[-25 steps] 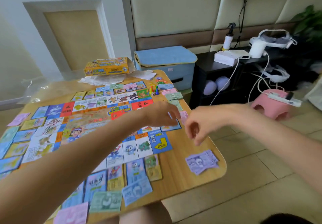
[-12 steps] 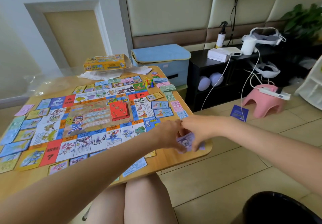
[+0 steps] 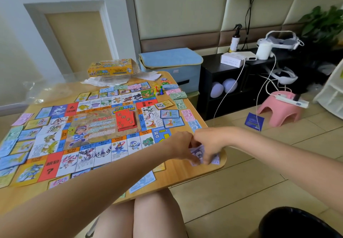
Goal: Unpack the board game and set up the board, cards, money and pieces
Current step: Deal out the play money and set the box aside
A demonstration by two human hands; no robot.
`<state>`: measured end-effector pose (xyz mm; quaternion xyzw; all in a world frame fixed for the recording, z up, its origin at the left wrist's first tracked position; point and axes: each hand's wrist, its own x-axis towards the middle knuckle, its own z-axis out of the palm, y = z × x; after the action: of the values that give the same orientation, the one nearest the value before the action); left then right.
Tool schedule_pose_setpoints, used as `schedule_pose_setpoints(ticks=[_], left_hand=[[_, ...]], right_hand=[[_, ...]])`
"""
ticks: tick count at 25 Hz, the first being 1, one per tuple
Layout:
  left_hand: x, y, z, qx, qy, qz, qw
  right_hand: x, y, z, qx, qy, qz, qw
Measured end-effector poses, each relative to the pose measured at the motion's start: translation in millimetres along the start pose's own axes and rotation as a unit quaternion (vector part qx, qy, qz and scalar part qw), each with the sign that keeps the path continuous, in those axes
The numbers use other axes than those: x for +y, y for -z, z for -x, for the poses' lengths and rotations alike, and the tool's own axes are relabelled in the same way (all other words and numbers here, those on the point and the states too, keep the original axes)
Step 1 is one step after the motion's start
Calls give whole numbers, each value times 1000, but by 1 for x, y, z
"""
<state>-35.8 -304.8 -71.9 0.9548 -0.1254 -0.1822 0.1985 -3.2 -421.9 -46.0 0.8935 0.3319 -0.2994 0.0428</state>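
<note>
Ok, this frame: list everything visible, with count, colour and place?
game board: one, multicoloured, table centre
red cards: one stack, board middle
purple notes: one pile, table's near right corner
green notes: one stack, far right edge
pawns: several, mixed colours, far right
game box: one, yellow, far edge
table: one, wooden
stool: one, pink, floor right
hands: left and right, both on purple notes

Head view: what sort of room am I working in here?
Probably a home living space: a low wooden table on a tiled floor, a padded wall panel behind, and a fabric storage box beside a black shelf unit.
</note>
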Motion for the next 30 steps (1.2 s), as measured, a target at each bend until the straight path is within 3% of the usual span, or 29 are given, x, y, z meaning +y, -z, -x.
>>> schedule_pose_setpoints(ticks=[3, 5, 6, 7, 9, 11, 14, 16, 18, 21, 23, 28, 30], left_hand=[[-7, 14, 0, 16, 4, 20, 1000], [-17, 37, 0, 77, 44, 203, 975], [-23, 49, 0, 101, 69, 348, 929], [-28, 59, 0, 96, 80, 487, 864], [-33, 67, 0, 37, 64, 659, 748], [-35, 66, 0, 3, 31, 707, 706], [-42, 68, 0, 32, 38, 693, 719], [-49, 73, -3, 58, 51, 671, 737], [-53, 76, -7, 86, 74, 615, 781], [-47, 75, -11, 90, 68, 547, 829], [-42, 72, -13, 85, 64, 540, 835], [-43, 62, -16, 87, 91, 570, 812], [-50, 60, -16, 111, 118, 533, 830]], right_hand=[[8, 6, -2, 0, 9, -31, 999], [15, 19, -2, 106, 34, -157, 981], [16, 25, -4, 185, 45, -265, 945], [15, 29, -6, 252, 57, -383, 887], [5, 37, -14, 307, 91, -520, 792], [-7, 39, -26, 322, 111, -507, 792], [-9, 46, -34, 355, 70, -351, 864], [-2, 50, -34, 356, 54, -385, 850], [5, 53, -33, 350, 46, -469, 809], [13, 56, -32, 332, 11, -478, 813], [16, 57, -31, 316, 2, -482, 818], [28, 54, -27, 264, -2, -523, 811], [32, 45, -21, 201, -31, -487, 850]])
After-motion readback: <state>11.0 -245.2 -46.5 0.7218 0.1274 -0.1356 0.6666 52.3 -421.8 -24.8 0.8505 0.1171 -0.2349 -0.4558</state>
